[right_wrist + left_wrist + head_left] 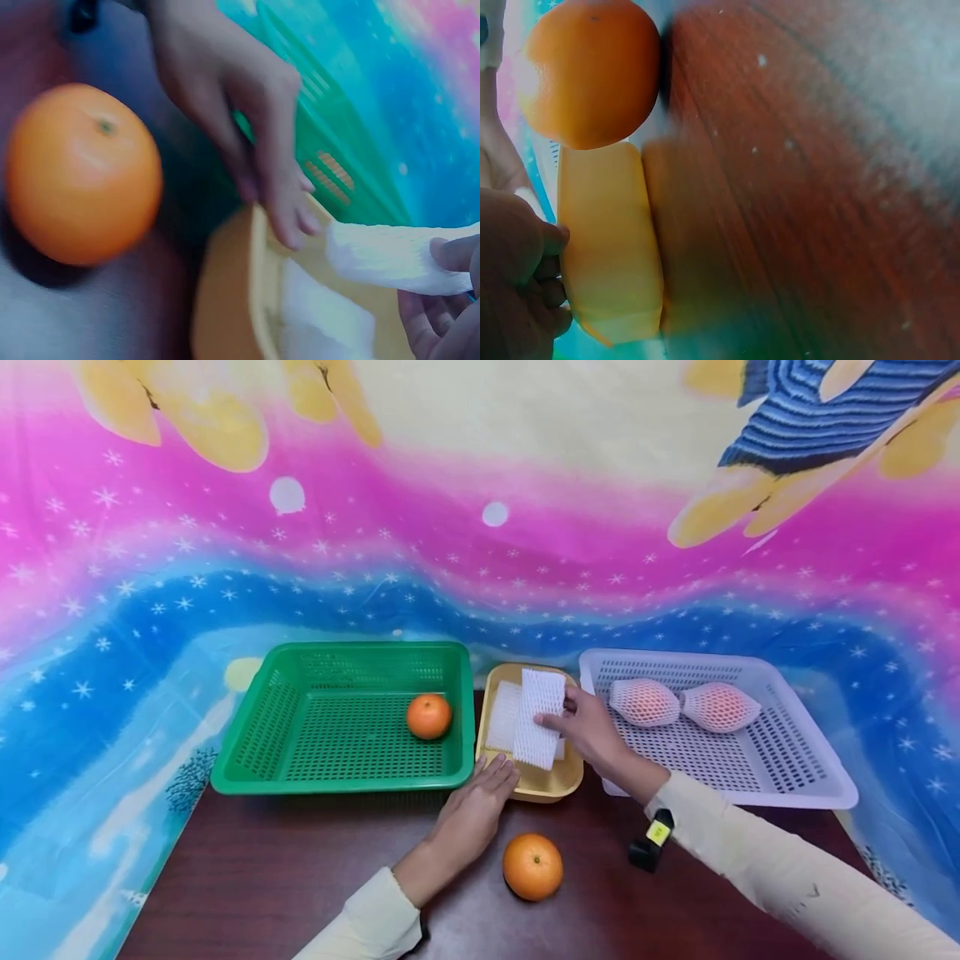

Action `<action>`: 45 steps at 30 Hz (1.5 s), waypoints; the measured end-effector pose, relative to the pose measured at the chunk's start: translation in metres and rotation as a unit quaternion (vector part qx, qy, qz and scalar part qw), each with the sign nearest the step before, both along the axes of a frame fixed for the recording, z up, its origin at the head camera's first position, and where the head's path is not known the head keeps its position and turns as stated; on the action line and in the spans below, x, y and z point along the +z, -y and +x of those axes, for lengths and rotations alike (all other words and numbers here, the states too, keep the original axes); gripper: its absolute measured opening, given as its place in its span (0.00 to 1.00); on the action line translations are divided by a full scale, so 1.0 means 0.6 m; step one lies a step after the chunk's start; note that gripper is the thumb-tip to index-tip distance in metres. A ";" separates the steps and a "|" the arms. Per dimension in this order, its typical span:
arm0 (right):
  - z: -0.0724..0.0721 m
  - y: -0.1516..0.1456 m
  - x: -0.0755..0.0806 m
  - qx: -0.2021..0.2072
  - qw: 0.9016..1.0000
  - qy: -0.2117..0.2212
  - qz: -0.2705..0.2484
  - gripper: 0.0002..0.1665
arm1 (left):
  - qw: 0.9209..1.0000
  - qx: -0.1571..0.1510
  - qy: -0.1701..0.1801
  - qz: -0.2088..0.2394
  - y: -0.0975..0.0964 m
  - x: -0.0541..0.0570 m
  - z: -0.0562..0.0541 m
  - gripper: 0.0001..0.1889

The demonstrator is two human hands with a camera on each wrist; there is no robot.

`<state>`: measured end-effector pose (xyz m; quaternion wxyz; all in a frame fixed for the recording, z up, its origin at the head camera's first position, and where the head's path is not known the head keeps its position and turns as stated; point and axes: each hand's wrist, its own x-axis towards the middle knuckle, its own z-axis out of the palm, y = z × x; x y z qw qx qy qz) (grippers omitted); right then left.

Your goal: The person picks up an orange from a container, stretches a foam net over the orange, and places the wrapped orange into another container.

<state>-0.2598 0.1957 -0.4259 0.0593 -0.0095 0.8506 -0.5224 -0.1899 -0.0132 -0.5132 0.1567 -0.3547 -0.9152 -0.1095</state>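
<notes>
Right hand (594,727) pinches a flat white foam-net sleeve (538,720) by its right edge, thumb in front, above a shallow yellow plastic tray (534,787). More white foam netting (503,718) lies in the tray beneath. Left hand (472,806), fingers extended, rests over the tray's near left corner; from my feed, wrist views being blurred, I can't tell whether its thumb presses the outer wall. Round bright orange fruit (532,867) sits on the dark reddish wooden table (277,852), just in front of the tray, untouched. I judge the step in hand to be drawing one sleeve clear. To do it well, I'd pinch lightly so the mesh isn't crushed, check that only one layer is between the fingertips, lift straight up so nothing snags below, and let the left hand steady the tray without tipping its rim.
</notes>
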 end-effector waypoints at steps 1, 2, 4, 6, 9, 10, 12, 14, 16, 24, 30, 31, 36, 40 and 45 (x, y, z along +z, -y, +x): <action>0.011 -0.001 0.000 0.008 1.000 -0.007 -0.001 0.29 | 1.000 0.001 0.000 0.002 0.000 0.000 0.000 0.23; 0.021 -0.002 0.001 0.014 1.000 -0.014 -0.004 0.29 | 1.000 0.002 0.000 0.003 0.000 -0.001 0.001 0.23; 0.042 -0.004 0.003 0.027 0.999 -0.030 -0.006 0.28 | 1.000 0.004 -0.005 0.003 0.000 -0.001 0.002 0.21; 0.061 -0.004 0.007 0.031 0.999 -0.045 -0.007 0.28 | 1.000 0.007 -0.014 -0.003 0.000 -0.002 0.003 0.20; 0.091 -0.004 0.009 0.030 0.998 -0.058 -0.005 0.29 | 1.000 0.010 -0.025 -0.006 0.000 -0.002 0.005 0.19; 0.101 -0.003 0.009 0.028 0.998 -0.060 -0.009 0.29 | 1.000 0.011 -0.027 -0.005 0.001 -0.003 0.006 0.19; 0.120 -0.003 0.006 0.027 0.998 -0.062 -0.013 0.29 | 0.999 0.013 -0.032 -0.004 0.001 -0.003 0.006 0.19; 0.138 -0.001 0.002 0.028 0.997 -0.063 -0.024 0.29 | 0.999 0.014 -0.030 0.001 0.001 -0.003 0.006 0.18; 0.155 0.000 -0.003 0.032 0.996 -0.063 -0.046 0.29 | 1.000 0.013 -0.026 0.008 0.002 -0.003 0.006 0.18; 0.201 -0.001 -0.027 0.057 0.980 -0.187 -0.046 0.22 | 0.979 -0.029 0.130 0.156 0.002 0.019 0.028 0.18; 0.208 0.001 -0.024 0.052 0.971 -0.232 -0.036 0.21 | 0.922 -0.034 0.208 0.326 0.010 0.055 0.068 0.16; 0.209 0.001 -0.023 0.049 0.972 -0.225 -0.037 0.21 | 0.913 -0.035 0.215 0.344 0.014 0.058 0.073 0.15; 0.217 0.000 -0.026 0.055 0.975 -0.205 -0.061 0.20 | 0.885 -0.058 0.232 0.399 0.028 0.066 0.089 0.14; 0.220 0.002 -0.033 0.081 0.967 -0.226 -0.081 0.20 | 0.883 -0.078 0.223 0.405 0.029 0.061 0.095 0.16; 0.222 0.006 -0.041 0.104 0.964 -0.229 -0.088 0.22 | 0.876 -0.064 0.226 0.422 0.023 0.055 0.096 0.10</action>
